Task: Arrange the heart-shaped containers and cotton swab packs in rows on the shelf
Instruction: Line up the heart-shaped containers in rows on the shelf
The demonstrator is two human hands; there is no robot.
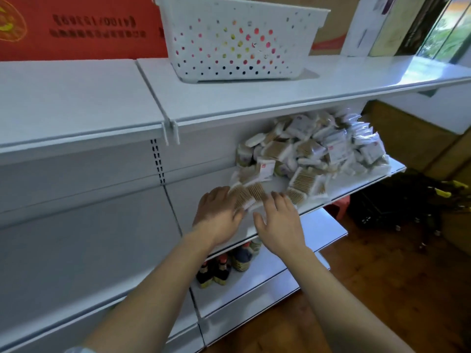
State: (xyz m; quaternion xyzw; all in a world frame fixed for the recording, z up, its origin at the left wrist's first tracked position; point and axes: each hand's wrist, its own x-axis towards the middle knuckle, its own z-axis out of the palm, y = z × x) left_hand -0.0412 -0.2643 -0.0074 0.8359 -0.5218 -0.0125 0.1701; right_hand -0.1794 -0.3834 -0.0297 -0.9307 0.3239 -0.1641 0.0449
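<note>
The left hand [219, 212] and right hand [279, 220] lie flat, fingers straight, on a few swab packs [251, 194] at the shelf [356, 186] front; the big pile [318, 146] is still messy; most work is left.

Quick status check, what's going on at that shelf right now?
Left hand and right hand open, pressing on swab packs at shelf front. Loose pile unsorted behind. Nothing blocking.
</note>
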